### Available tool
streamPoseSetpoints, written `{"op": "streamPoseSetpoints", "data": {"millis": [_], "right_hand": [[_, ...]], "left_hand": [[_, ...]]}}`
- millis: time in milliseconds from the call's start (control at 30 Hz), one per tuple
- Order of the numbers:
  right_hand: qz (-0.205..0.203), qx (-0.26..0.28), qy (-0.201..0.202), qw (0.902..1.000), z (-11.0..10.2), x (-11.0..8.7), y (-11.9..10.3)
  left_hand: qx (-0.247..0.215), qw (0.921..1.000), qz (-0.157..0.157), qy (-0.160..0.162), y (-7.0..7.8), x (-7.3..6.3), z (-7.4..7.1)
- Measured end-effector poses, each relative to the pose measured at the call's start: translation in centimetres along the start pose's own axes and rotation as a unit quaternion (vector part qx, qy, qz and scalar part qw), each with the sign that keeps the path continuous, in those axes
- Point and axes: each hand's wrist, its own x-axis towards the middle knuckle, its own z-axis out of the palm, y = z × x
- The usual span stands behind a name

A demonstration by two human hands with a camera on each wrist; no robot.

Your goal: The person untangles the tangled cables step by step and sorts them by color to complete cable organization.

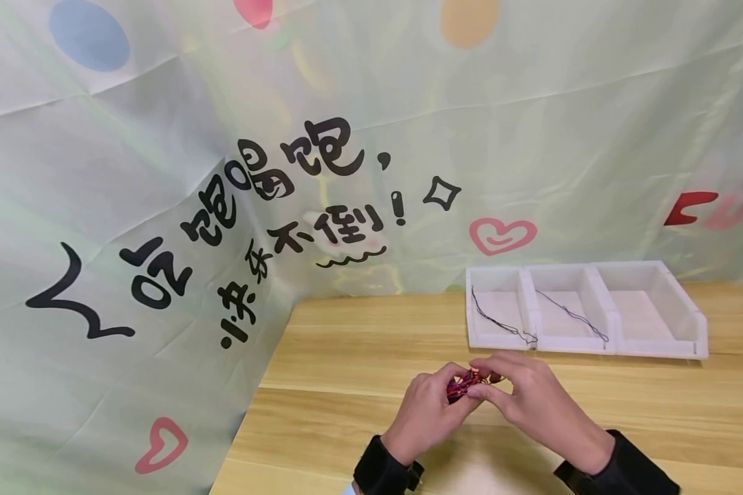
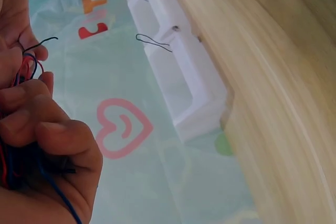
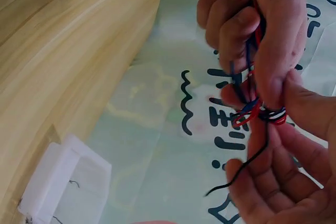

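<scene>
My left hand (image 1: 427, 412) grips a bundle of thin red, blue and dark wires (image 1: 463, 386), its fingers curled round it in the left wrist view. At the bundle's free end, my right hand (image 1: 541, 399) pinches the strands between thumb and fingers. In the right wrist view a loose black wire end (image 3: 245, 165) hangs from the pinched spot across the right fingers. A blue strand (image 2: 59, 193) trails out below the left hand in the left wrist view. The part of the bundle inside the left palm is mostly hidden.
Behind the hands, at the table's back, stands a white three-compartment tray (image 1: 656, 349). A black wire (image 1: 501, 322) lies in its left compartment and a dark wire (image 1: 572, 315) in the middle one. Printed cloth (image 1: 371, 82) hangs behind and left of the wooden table (image 1: 347, 344).
</scene>
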Motion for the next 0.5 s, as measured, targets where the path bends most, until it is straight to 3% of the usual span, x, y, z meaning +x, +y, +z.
{"op": "streamPoseSetpoints", "data": {"millis": [133, 300, 367, 500], "right_hand": [[-0.029, 0.014, 0.004, 0.9995, -0.3, -0.2, 0.5], [-0.086, 0.002, 0.017, 0.9961, -0.5, -0.3, 1.1], [-0.082, -0.005, 0.005, 0.9966, -0.6, -0.3, 1.2], [-0.021, -0.011, -0.042, 0.9988, -0.8, -0.3, 0.7]], "left_hand": [[0.004, 0.9996, -0.011, -0.026, -0.2, -0.1, -0.5], [0.054, 0.9978, 0.009, -0.038, -0.4, 0.0, -1.0], [0.073, 0.9963, 0.018, -0.041, -0.2, 0.1, -1.1], [0.086, 0.9951, 0.023, -0.045, 0.2, 0.3, -1.1]]}}
